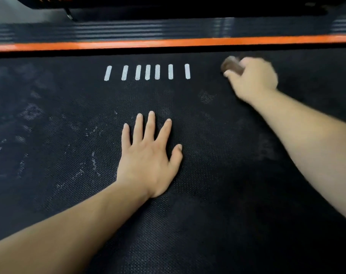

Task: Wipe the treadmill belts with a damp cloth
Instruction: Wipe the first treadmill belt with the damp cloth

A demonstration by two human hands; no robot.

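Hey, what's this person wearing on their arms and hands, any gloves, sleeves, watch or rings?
Nothing worn shows. Both forearms are bare to the frame edge: no sleeves, no watch. The left hand has no glove or ring. The right hand is ungloved too, but too blurred to rule out a ring.

Left hand [148,159] flat, palm down, fingers [150,125] spread toward 12 o'clock, forearm in from 7. Right hand [253,76] at 2 o'clock, blurred, fingers curled round cloth [231,65], forearm from 4.
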